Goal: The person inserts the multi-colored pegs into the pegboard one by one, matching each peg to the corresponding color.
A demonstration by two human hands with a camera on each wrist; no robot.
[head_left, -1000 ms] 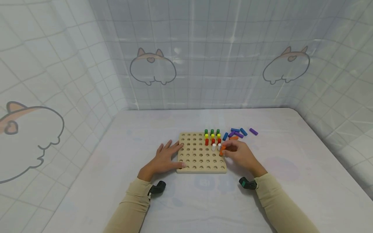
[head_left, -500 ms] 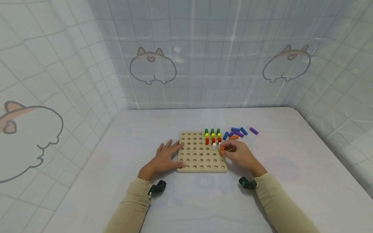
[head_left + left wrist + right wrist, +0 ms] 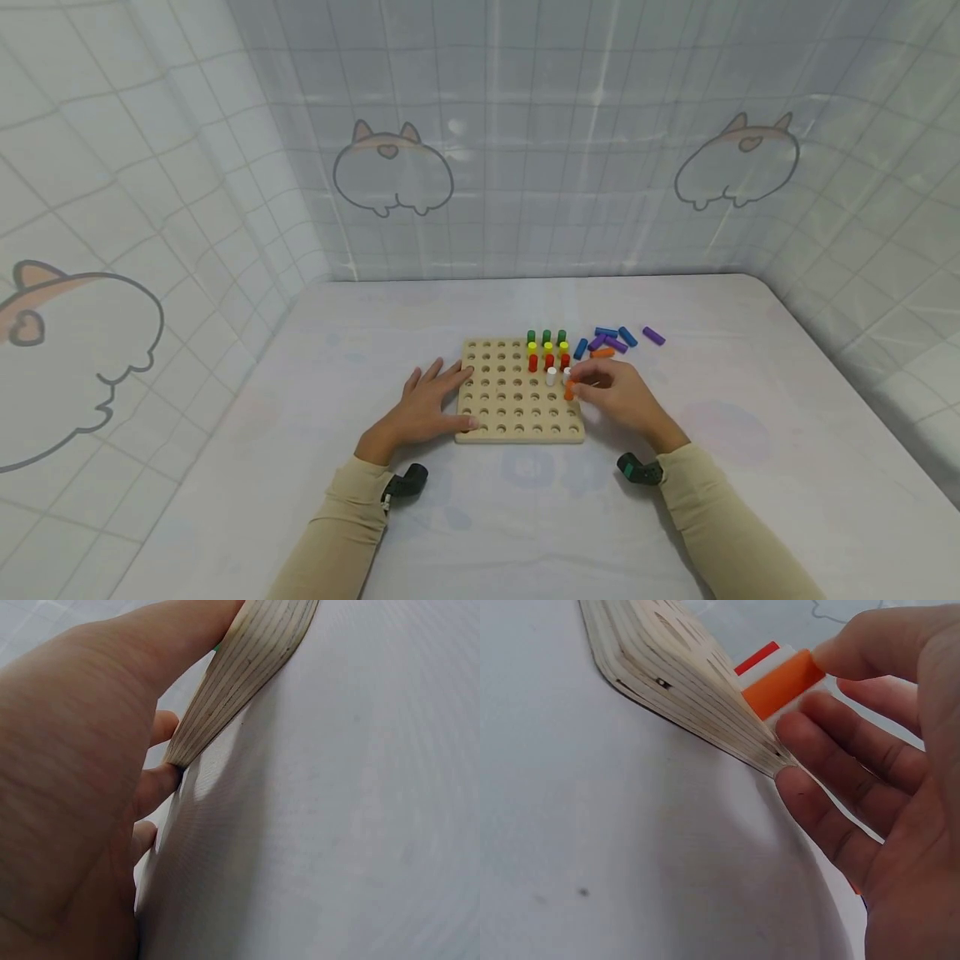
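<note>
A square wooden pegboard [image 3: 510,408] lies on the table. Green [image 3: 546,337], yellow [image 3: 547,347] and red pegs [image 3: 548,362] stand in rows at its far right, with two white pegs [image 3: 551,377] in front of them. My right hand [image 3: 611,393] pinches an orange peg [image 3: 570,389] standing at the board's right edge beside the white pegs. In the right wrist view a fingertip [image 3: 847,652] sits on the top of the orange peg [image 3: 784,684]. My left hand [image 3: 426,406] lies flat, its fingers against the left edge of the pegboard [image 3: 247,667].
Loose pegs lie on the table beyond the board's far right corner: blue pegs [image 3: 606,333], purple pegs [image 3: 653,337] and one orange peg [image 3: 602,353]. Tiled curtain walls with cartoon prints enclose the table at the back and sides.
The orange peg in my right hand has gone from tilted to upright and sunk lower at the board's right edge. The left hand has not moved.
</note>
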